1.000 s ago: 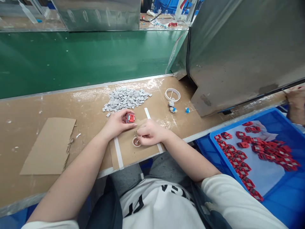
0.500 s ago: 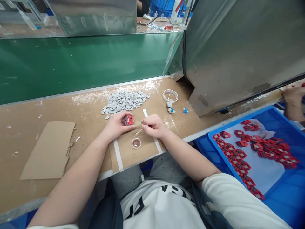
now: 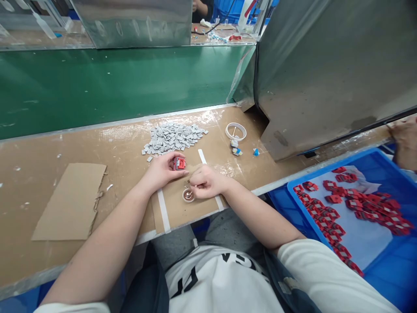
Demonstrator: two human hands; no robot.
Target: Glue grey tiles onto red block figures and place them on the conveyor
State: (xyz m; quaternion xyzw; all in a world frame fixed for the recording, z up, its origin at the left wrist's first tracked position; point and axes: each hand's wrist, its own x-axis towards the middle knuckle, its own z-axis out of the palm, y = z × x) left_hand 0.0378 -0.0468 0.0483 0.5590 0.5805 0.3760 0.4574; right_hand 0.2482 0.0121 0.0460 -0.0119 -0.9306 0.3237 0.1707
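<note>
Between the thumb and fingers of my left hand (image 3: 164, 170) is a small red and grey plastic part (image 3: 180, 164), its red face turned up. My right hand (image 3: 206, 181) pinches a thin stick (image 3: 190, 194), most of it hidden by the fingers. The stick's tip is in a small round cup (image 3: 188, 195) of brownish liquid, just beside that hand. Beneath both hands lies a cardboard sheet (image 3: 179, 217) held with strips of white tape. Beyond my left hand spreads a heap of small grey square pieces (image 3: 174, 138).
A white tape roll (image 3: 236, 131) and small blue and yellow bits (image 3: 237, 151) sit back right. At right, a blue tray (image 3: 387, 256) holds many red parts (image 3: 374, 204). A metal panel (image 3: 325, 74) rises there. Torn cardboard (image 3: 68, 202) lies left. Another person's hand (image 3: 405, 139) shows far right.
My right hand has moved down toward me, bringing the stick's tip from above the cup into it. My left hand still holds the red part. The view has shifted slightly.
</note>
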